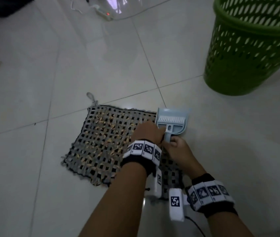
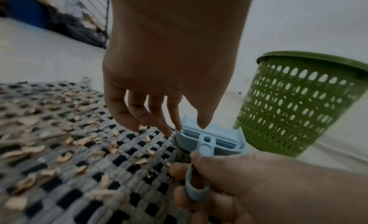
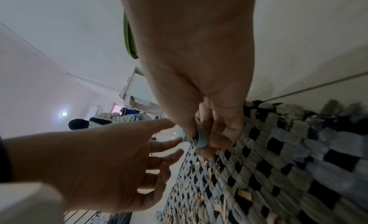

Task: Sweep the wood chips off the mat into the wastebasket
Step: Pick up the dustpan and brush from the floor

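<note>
Wood chips (image 1: 101, 134) lie scattered over the grey-and-black woven mat (image 1: 91, 151) on the pale tiled floor (image 1: 33, 82), and a light-blue dustpan (image 1: 173, 120) with its brush (image 1: 167, 127) clipped inside sits at the mat's 2 o'clock corner. The right hand (image 1: 178, 147) has its fingers and thumb curled round the blue handle at the pan's 6 o'clock end, while the left hand (image 1: 146, 134), fingers spread and loosely extended, reaches to the pan's 9 o'clock edge with fingertips (image 2: 177, 125) at the rim, gripping nothing. The green perforated wastebasket (image 1: 248, 48) stands upright on the floor well apart, at 1 o'clock from the mat.
</note>
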